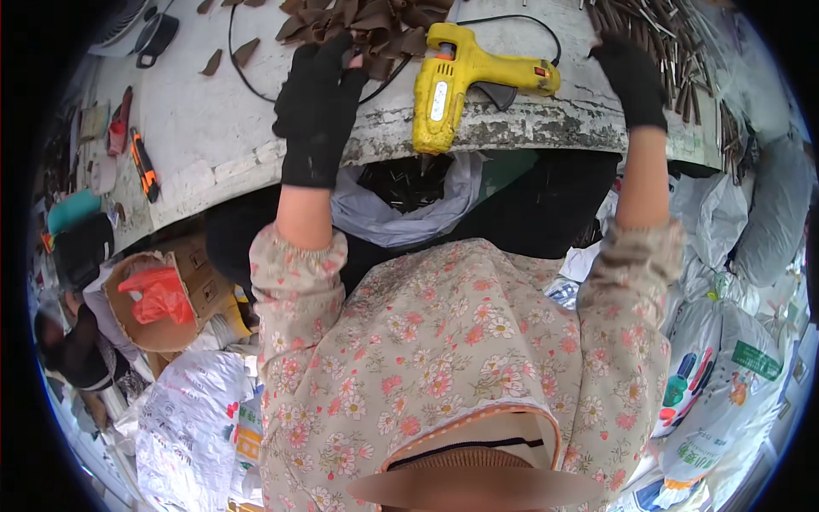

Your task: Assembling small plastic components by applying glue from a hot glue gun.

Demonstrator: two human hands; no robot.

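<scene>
From here I judge the work barely begun: the yellow glue gun (465,81) lies untouched on the bench (213,128), my left hand (317,98) beside it at the brown petal pile (367,26), right hand (630,77) at the sticks (657,30), neither grip readable.

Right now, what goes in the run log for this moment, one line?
left hand: gloved, on brown pieces | right hand: gloved, at sticks | glue gun: lying on table edge between hands, untouched
</scene>
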